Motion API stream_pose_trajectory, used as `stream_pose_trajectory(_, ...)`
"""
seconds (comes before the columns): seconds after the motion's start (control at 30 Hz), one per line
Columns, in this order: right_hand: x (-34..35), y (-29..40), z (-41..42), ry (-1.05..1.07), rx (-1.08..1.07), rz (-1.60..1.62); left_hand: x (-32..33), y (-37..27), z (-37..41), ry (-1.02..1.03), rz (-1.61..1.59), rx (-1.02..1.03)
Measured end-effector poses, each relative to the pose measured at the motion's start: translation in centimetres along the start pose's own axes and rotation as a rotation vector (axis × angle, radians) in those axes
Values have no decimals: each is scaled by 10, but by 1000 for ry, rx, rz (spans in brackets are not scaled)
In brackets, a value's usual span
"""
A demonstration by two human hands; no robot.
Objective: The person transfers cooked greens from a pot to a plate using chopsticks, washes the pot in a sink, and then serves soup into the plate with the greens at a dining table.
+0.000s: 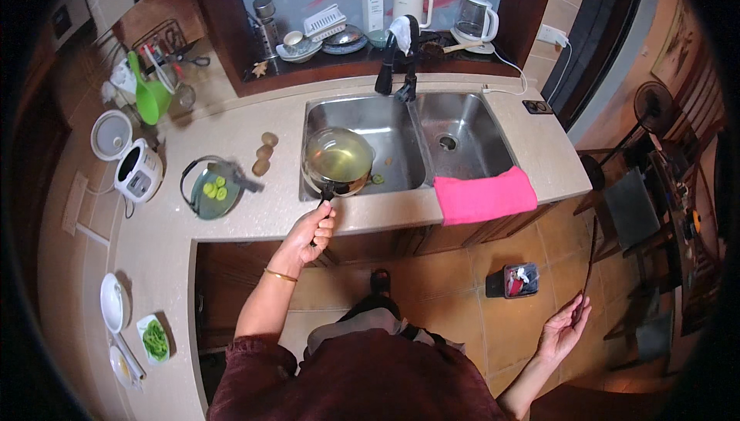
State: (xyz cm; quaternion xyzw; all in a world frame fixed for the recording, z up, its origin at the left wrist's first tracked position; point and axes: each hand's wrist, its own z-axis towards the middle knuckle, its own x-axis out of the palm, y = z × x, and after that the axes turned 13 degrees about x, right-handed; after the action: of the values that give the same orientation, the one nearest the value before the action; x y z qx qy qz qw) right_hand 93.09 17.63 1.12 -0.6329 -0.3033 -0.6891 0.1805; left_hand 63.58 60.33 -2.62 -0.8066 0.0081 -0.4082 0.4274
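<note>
My left hand [314, 232] grips the black handle of a pan [339, 155], which is tilted over the left basin [399, 132] of the steel sink and looks as if it holds clear yellowish liquid. A small green piece [377, 179] lies on the basin floor beside it. Out to the right, over the floor, my right hand [565, 328] holds a thin dark stick [591, 265], perhaps a chopstick. Left of the sink, a dark green plate [202, 204] bears several pale green pieces [215, 189], with a knife [248, 181] across its edge.
Kiwifruit [265, 153] sit between plate and sink. A pink cloth [485, 195] hangs over the front edge. The black faucet [404, 63] rises behind the basins. A small rice cooker [139, 171], a white bowl [114, 302] and a dish of greens [155, 340] stand left. A waste bin [521, 280] is on the floor.
</note>
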Motion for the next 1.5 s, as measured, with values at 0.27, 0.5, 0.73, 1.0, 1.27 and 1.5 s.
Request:
stream_pose_trajectory(0.27,-5,-53,118,-143,-26,-10,-37,-30,161,-192,497,-66)
stream_pose_trajectory(0.5,-2,-98,197,-260,99,45,-46,-27,246,-282,818,-31)
stream_pose_trajectory(0.73,5,-113,276,-163,282,19,-100,-13,287,-363,1662,207)
stream_pose_trajectory(1.0,14,-112,342,-78,349,9,-49,-43,260,-451,1982,287)
stream_pose_trajectory(1.27,12,-121,395,-119,297,-51,-19,-71,233,-558,2231,389)
stream_pose_trajectory(1.5,30,-133,428,17,256,-358,2,-82,209,-700,2229,437)
